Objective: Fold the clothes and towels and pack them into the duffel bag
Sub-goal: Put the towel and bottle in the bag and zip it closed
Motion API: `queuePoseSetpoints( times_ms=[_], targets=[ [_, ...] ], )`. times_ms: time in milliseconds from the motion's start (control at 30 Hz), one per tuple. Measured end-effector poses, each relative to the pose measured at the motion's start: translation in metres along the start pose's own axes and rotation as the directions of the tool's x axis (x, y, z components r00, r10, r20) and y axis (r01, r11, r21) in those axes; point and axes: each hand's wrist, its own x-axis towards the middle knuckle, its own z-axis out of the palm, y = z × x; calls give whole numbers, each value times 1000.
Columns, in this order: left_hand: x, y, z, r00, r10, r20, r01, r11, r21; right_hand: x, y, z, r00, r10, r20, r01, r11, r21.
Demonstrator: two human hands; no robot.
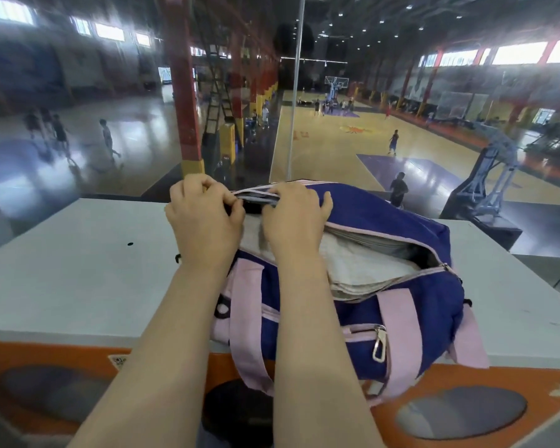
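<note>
**Packed duffel bag held at its far end, zip not yet drawn**

A purple duffel bag [401, 318] with pink straps [246, 321] lies on its side across a white ledge [78, 270] trimmed in orange along its near face, one strap loop hanging over the edge toward the camera. A metal zip pull [379, 345] dangles from the bag's closed front pocket. The main opening gapes along the top, showing folded white cloth [362, 263] already packed inside, which suggests the packing is largely done and closing the bag is the step in hand.

Both forearms reach straight out from the person, nearly parallel, to the bag's far left end. The left hand [204, 218] is curled, its fingertips pinching at the end of the zip opening, apparently to anchor it. The right hand [296, 215] sits just beside it, fingers bent over and gripping the pink-edged upper lip of the opening; whether it holds a slider cannot be told, as the fingers hide that spot. The two hands almost touch.

Beyond the ledge, through glass [296, 92], lies an indoor basketball court [337, 140] well below, with players scattered across it.
</note>
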Motion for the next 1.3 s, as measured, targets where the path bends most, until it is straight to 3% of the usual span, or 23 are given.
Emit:
queuePoseSetpoints(
  times_ms=[133,233,433,500,600,667,767,833,867,933,1000,1167,1300],
  targets=[
    [6,-16,-3,997,-76,-3,76,996,46,2,14,-1,993,88,-82,-81,993,83],
    [4,-30,-5,991,-132,-17,132,991,23,-1,16,-2,993,68,-100,-62,996,62],
    [-1,-17,-11,977,-197,79,199,980,-17,-11,15,-9,1000,6,8,-7,999,50],
    [0,-5,-15,986,-137,98,142,989,-41,-12,22,-23,999,-3,35,-1,995,98],
    [-6,33,-16,978,134,161,-111,983,-143,-15,41,-54,996,63,70,-69,993,94],
    [-16,59,-15,890,378,254,-319,916,-245,-16,54,-74,987,145,62,-153,978,145],
    [-37,80,-11,665,646,375,-516,760,-395,-19,69,-92,962,269,50,-273,929,252],
    [-47,83,-8,482,698,529,-488,716,-500,-23,82,-98,947,311,79,-321,915,245],
    [-51,83,-6,395,667,632,-446,740,-504,-25,89,-99,942,323,95,-336,914,226],
    [-57,80,-2,290,588,755,-414,788,-455,-28,102,-101,935,344,88,-355,911,209],
    [-59,78,4,290,572,767,-444,790,-422,-29,110,-103,929,369,34,-366,901,235],
    [-60,73,20,360,538,762,-503,800,-327,-35,134,-106,884,466,-42,-441,860,259],
    [-53,68,24,425,483,766,-463,843,-275,-41,141,-103,862,498,97,-502,812,296]
  ],
)
